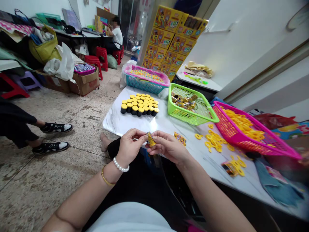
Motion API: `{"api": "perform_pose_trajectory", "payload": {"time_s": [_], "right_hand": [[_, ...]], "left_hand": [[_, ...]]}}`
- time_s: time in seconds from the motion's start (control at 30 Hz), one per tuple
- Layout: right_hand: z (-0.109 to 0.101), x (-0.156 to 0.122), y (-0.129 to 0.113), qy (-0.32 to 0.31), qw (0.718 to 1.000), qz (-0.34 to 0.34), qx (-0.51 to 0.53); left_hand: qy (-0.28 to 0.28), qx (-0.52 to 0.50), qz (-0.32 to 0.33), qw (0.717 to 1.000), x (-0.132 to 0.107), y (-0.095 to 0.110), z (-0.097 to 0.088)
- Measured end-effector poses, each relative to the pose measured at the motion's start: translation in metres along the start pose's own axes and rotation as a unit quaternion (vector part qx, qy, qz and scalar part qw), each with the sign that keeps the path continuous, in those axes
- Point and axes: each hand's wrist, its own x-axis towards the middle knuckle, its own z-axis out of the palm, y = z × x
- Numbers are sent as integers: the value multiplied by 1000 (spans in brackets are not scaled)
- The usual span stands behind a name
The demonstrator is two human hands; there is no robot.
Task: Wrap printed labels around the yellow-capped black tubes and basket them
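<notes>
The left hand (131, 146) and right hand (167, 147) are raised just over the table edge, their fingers together and clamped from both sides on a small yellow packet (151, 139). It sits tilted between the two sets of fingertips, partly hidden by them. Just beyond the right fingertips, a second packet (180, 138) lies on the marble-look table (116, 124). Farther right of the fingers, loose yellow rings (213, 141) are scattered, and a third packet (229, 169) lies among more rings (238, 165). Beyond them, a pink basket (263, 143) holds a heap of rings (241, 121). Ahead of the fingers, black tubes with yellow caps (140, 104) stand in tight rows, all capped as far as can be seen. To the right of the tubes, a green basket (185, 117) holds a loose pile of small yellow and dark pieces (183, 102), too small to identify. So the rows of tubes look finished, while the heaped rings and the loose pile appear to be what is left.
</notes>
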Motion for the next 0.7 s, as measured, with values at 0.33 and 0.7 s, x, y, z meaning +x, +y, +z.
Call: {"api": "perform_pose_trajectory", "payload": {"time_s": [0.33, 0.7], "right_hand": [[-1, -2, 2, 1, 1000, 10, 2], [-1, -3, 0, 2, 1000, 6, -2]], "left_hand": [[16, 4, 43, 999, -1, -2, 1], [-24, 30, 32, 999, -9, -2, -1]]}}
